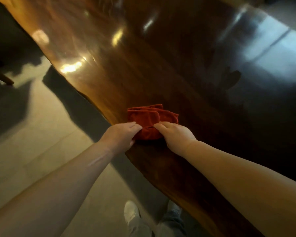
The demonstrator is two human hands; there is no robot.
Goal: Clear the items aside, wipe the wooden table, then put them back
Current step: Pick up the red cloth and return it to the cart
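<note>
Your left hand (121,134) is pinching the left near corner of the red cloth (150,117), which is lying bunched on the wooden table (161,65) just inside its near edge. Your right hand (175,135) is gripping the cloth's right side, fingertips out of view.

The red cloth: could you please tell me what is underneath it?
The red cloth lies on the wooden table near its edge, left hand and right hand gripping its near end. The wood directly beneath is covered, so its state cannot be seen.
</note>
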